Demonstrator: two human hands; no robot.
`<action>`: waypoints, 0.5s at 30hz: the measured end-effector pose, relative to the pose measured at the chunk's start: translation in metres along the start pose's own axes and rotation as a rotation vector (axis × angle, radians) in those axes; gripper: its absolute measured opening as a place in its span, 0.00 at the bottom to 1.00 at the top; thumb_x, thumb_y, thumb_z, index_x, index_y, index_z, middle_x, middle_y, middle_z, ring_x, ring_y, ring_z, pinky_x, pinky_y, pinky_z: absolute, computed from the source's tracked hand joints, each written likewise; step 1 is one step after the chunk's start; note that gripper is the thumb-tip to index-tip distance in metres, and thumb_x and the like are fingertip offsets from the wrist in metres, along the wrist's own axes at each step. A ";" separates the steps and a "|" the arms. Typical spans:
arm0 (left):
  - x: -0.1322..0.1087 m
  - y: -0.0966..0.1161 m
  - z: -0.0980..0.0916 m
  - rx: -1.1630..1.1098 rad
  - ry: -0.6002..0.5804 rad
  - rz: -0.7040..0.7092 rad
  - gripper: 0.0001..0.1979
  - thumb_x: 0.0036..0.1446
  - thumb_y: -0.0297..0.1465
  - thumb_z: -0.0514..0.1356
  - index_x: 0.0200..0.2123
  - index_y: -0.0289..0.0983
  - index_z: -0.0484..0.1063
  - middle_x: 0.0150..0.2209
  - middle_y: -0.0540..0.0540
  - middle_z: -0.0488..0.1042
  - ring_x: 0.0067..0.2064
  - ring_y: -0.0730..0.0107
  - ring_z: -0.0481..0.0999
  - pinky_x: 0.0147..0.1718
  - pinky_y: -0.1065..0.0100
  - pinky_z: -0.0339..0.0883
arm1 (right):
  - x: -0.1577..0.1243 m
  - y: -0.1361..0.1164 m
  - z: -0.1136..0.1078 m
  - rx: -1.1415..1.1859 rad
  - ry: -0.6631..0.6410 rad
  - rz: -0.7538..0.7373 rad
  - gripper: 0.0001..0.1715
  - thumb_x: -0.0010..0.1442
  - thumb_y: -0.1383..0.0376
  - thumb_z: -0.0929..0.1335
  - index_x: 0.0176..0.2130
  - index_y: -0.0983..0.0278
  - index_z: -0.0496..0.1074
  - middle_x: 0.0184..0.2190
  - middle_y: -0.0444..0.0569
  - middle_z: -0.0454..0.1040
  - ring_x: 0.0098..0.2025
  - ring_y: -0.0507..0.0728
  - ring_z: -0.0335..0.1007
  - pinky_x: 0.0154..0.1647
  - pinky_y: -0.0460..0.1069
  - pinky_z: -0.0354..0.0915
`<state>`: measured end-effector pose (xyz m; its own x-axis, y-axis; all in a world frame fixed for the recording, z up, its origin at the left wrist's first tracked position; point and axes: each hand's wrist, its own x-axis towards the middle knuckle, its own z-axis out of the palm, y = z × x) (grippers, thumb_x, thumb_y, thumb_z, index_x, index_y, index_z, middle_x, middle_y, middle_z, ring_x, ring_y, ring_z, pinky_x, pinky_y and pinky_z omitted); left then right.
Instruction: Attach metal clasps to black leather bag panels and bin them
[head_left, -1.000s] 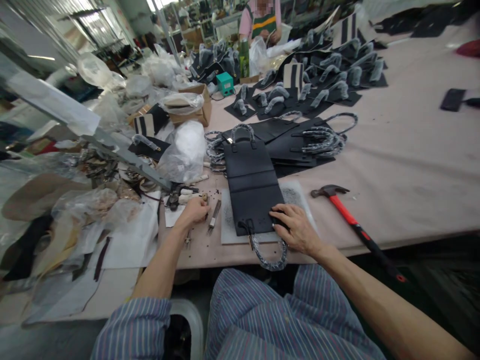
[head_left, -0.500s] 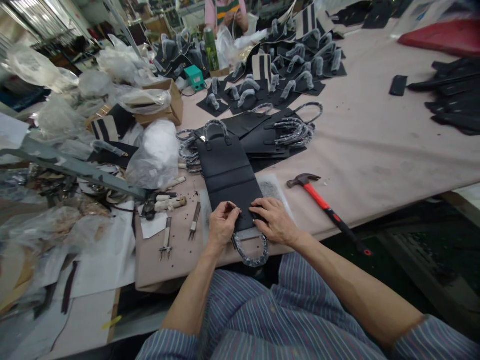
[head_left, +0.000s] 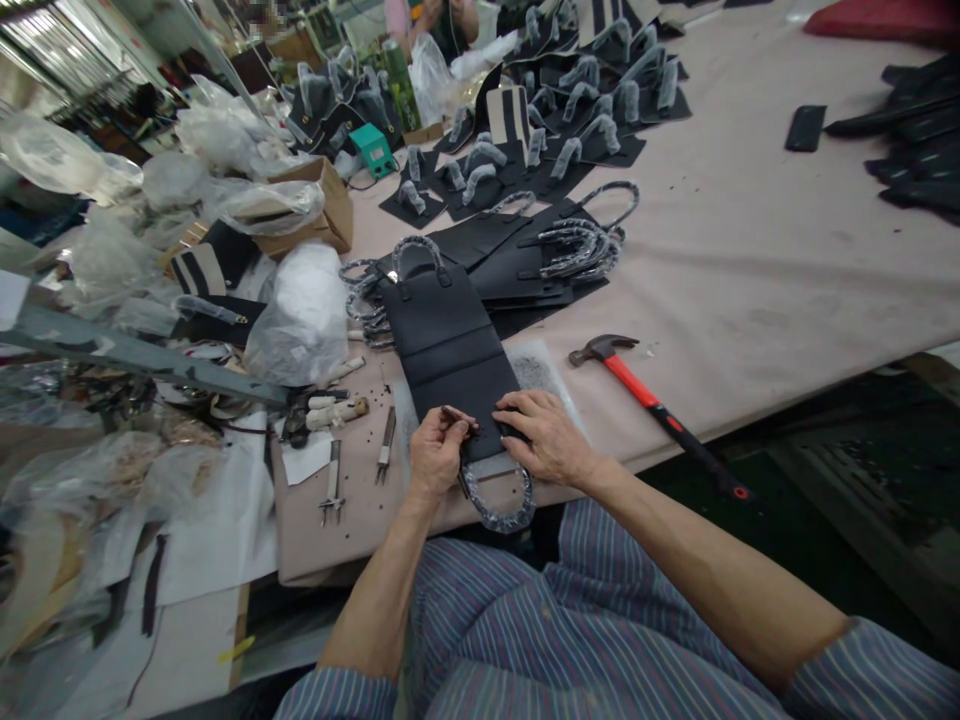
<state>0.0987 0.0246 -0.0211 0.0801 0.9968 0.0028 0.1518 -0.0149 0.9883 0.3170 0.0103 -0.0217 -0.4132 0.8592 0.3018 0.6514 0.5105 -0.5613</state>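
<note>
A black bag panel lies flat on the pink table, with a wrapped handle hanging over the near edge. My left hand pinches something small and dark at the panel's near left corner; I cannot make out what it is. My right hand presses down on the panel's near edge, fingers curled on the leather beside the handle's right end.
A red-handled hammer lies to the right of the panel. Awls and small tools lie to the left. More black panels with handles are stacked behind. Plastic bags and a cardboard box crowd the left. Another person works at the far end.
My left hand left the tools on the left and came to the panel's near corner, closing in a pinch. The right hand stayed on the panel. The view shifted left and down.
</note>
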 end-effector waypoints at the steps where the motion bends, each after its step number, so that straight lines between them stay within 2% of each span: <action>1: 0.000 0.001 0.000 0.003 0.000 0.000 0.05 0.63 0.32 0.62 0.38 0.37 0.72 0.35 0.47 0.81 0.37 0.69 0.81 0.37 0.69 0.75 | 0.000 0.000 0.000 -0.001 0.001 0.001 0.21 0.63 0.64 0.69 0.55 0.63 0.74 0.56 0.55 0.71 0.57 0.66 0.63 0.60 0.63 0.58; 9: -0.001 0.002 0.001 0.056 -0.006 0.040 0.03 0.63 0.30 0.60 0.38 0.37 0.72 0.35 0.47 0.80 0.37 0.69 0.81 0.39 0.68 0.75 | -0.001 0.000 0.000 0.005 0.014 -0.002 0.21 0.63 0.65 0.69 0.55 0.63 0.74 0.56 0.55 0.71 0.57 0.66 0.64 0.59 0.63 0.58; 15: -0.002 0.001 0.001 0.187 -0.013 0.152 0.02 0.63 0.29 0.59 0.37 0.39 0.73 0.35 0.47 0.80 0.37 0.68 0.81 0.40 0.67 0.75 | -0.001 0.001 0.000 -0.007 0.015 0.000 0.21 0.63 0.65 0.69 0.55 0.64 0.74 0.56 0.55 0.71 0.57 0.66 0.64 0.59 0.63 0.58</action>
<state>0.0996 0.0221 -0.0206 0.1285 0.9808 0.1466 0.3168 -0.1807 0.9311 0.3181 0.0101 -0.0227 -0.4034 0.8598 0.3131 0.6560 0.5102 -0.5561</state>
